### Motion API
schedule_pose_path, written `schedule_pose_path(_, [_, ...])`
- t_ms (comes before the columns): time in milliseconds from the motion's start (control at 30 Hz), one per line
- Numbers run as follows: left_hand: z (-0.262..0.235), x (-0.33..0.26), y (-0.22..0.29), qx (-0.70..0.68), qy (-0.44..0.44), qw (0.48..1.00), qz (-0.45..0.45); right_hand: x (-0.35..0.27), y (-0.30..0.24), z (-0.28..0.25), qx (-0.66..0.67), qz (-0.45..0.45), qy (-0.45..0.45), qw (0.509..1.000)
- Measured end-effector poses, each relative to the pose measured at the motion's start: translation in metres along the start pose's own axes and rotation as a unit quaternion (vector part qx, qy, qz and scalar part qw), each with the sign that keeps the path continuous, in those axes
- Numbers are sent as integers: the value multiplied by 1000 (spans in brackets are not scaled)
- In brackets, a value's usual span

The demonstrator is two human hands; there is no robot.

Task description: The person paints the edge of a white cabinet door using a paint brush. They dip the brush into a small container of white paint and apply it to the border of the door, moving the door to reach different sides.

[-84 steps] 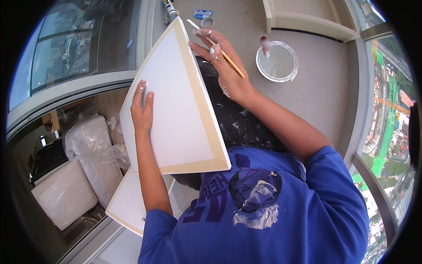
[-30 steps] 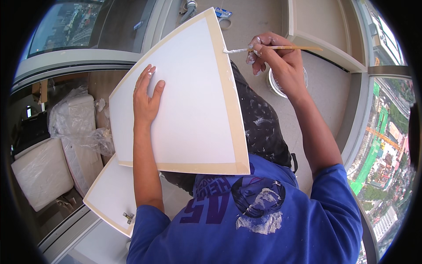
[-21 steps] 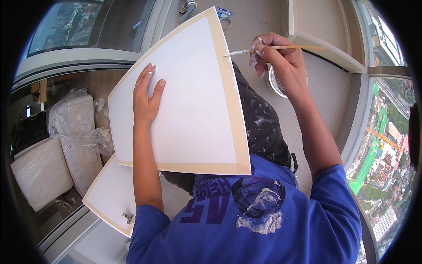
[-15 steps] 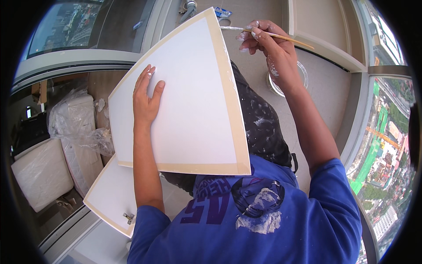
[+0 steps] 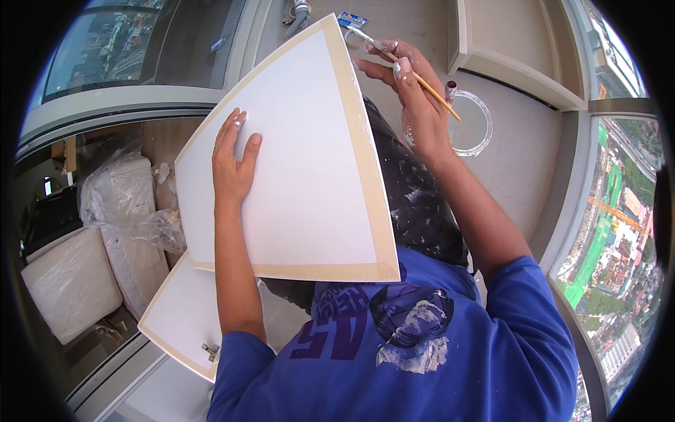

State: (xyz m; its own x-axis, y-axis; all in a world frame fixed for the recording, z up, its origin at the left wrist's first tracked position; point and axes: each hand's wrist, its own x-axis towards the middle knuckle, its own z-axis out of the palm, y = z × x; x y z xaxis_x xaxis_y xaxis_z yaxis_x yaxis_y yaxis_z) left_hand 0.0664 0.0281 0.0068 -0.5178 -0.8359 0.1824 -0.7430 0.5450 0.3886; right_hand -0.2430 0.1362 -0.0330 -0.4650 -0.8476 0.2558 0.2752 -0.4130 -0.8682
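A large white panel (image 5: 302, 183) with tan strips along its edges rests over my lap, tilted. My left hand (image 5: 235, 162) lies flat on its white face, fingers stretched and thumb apart, paint on the fingertips. Just off the panel's right edge, my right hand (image 5: 415, 95) pinches a thin wooden-handled paintbrush (image 5: 439, 100) between thumb and fingers. The brush's whitened tip points up and left, near the panel's far corner. White paint marks the right fingers and the side of that hand.
A round white-rimmed container (image 5: 485, 137) stands on the floor beyond my right wrist, a small dark red-topped item (image 5: 450, 88) at its edge. A second bordered panel (image 5: 179, 316) with a metal clip leans at lower left. Plastic-wrapped furniture (image 5: 74, 281) sits behind the left doorway.
My right hand has come down and left, closer to the panel's edge, and the brush has swung from nearly level to a steeper slant. More of the round container shows. My left hand stays put.
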Motion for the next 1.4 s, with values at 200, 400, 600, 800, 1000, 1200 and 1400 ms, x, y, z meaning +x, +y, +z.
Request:
schedule_pose_path(200, [0, 0, 0, -5, 5, 1000, 10, -11, -9, 1, -26, -16, -14, 999])
schedule_pose_path(400, [0, -1, 0, 0, 6, 1000, 10, -24, -22, 2, -37, 3, -9, 999])
schedule_pose_path(600, [0, -1, 2, 8, 10, 1000, 16, -40, -33, -1, -68, -9, -17, 997])
schedule_pose_path(800, [2, -2, -3, -2, 18, 1000, 26, -57, -43, 1, -64, -13, -17, 998])
schedule_pose_path(1000, [2, -4, -2, 3, 20, 1000, 18, -77, -61, -4, -78, 19, -40, 996])
schedule_pose_path(1200, [1, -6, 0, 8, 27, 999, 14, -98, -74, -3, -85, 18, -42, 995])
schedule_pose_path(1400, [0, -10, 0, -5, 39, 999, 16, -120, -94, -1, -102, 39, -41, 993])
